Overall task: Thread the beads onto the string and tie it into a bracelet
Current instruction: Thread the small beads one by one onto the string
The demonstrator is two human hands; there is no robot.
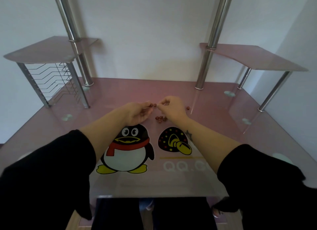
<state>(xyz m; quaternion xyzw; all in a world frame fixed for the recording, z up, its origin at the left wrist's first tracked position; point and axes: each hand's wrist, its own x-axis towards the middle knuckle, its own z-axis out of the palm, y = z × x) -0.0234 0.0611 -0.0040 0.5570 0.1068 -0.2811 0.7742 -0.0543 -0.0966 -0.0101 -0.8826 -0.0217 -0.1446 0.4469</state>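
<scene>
Beads (153, 105), small and dark red, sit in a short row on a thin pale string (145, 107) held between the two hands above the pink glass table (214, 127). The left hand (137, 112) has its fingers curled in, the tips pinching the string at the near end of the row. The right hand (173, 108) pinches the other end between thumb and forefinger, its remaining fingers tucked under; the exact grip is too small to make out. Just below the right hand, a little cluster of loose beads (161, 118) lies on the glass, and a single bead (188, 107) lies apart to the right. Both forearms are bare, with black sleeves (51, 169) pushed up. Nearer the person, a penguin sticker (127, 149) and a mushroom sticker (172, 140) lie side by side. A wire rack (54, 82) stands at the far left corner.
</scene>
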